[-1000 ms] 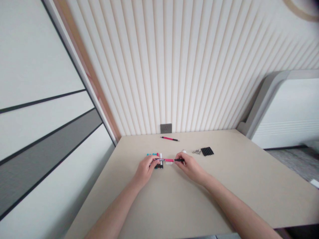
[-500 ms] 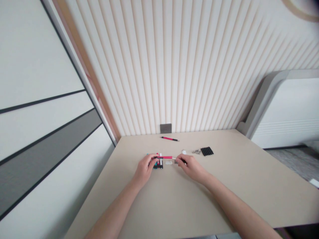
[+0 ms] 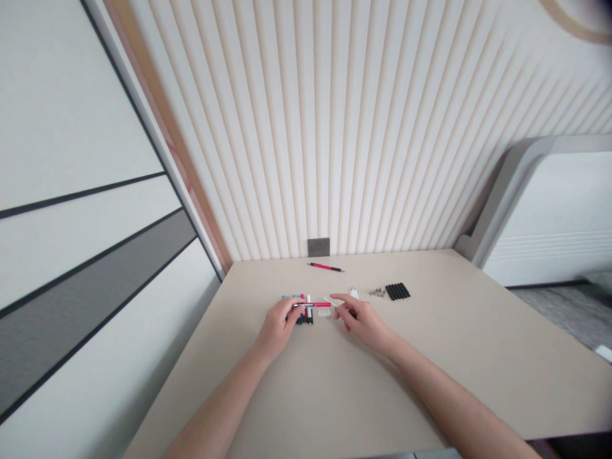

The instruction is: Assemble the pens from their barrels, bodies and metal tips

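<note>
My left hand (image 3: pixel 280 322) pinches a pink pen barrel (image 3: pixel 322 305) held level, its bare end pointing right. Close to that end, my right hand (image 3: pixel 357 315) has a thin white stick (image 3: pixel 331 301) at its fingertips, slanted and apart from or just touching the barrel; I cannot tell which. The index finger is stretched out above the stick, the other fingers curled. Beneath my left hand lie several pen barrels, among them a white one (image 3: pixel 308 311) with a black grip. Small white parts (image 3: pixel 324 313) lie in a row between my hands.
A pink and black pen (image 3: pixel 326 267) lies toward the wall, below a dark socket (image 3: pixel 318 247). To the right are a white piece (image 3: pixel 353 292), small metal parts (image 3: pixel 377 292) and a row of black grips (image 3: pixel 398 291). All rest on the beige table (image 3: pixel 306 389).
The white stick has come out of line with the barrel and now slants beside its end. My right index finger has straightened. My left hand has kept its place with the barrel.
</note>
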`<state>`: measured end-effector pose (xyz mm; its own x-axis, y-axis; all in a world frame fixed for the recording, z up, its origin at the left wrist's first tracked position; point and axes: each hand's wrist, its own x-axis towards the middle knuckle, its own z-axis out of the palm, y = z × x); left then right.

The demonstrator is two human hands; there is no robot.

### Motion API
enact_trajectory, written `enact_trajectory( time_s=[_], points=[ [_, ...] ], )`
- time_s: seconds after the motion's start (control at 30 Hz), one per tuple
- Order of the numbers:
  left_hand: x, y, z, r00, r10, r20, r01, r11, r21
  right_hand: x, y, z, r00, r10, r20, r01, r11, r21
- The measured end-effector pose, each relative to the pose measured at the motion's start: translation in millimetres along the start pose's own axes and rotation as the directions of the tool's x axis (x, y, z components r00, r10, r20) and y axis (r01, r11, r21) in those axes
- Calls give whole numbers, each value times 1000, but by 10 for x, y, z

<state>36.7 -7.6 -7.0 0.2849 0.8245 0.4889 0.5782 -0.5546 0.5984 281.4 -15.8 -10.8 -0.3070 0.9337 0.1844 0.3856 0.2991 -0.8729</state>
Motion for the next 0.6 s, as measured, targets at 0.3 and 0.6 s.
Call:
enact_trajectory(
  time_s=[0.3, 0.6],
  points=[
    [-10, 43, -12, 1000, 9, 28, -9, 1000, -13, -8, 38, 125, 995, 16, 97, -18, 1000, 24],
    [-23, 8, 9, 998, -14, 57, 17, 999, -40, -31, 52, 149, 991, 14, 131, -12, 1000, -22]
  ],
)
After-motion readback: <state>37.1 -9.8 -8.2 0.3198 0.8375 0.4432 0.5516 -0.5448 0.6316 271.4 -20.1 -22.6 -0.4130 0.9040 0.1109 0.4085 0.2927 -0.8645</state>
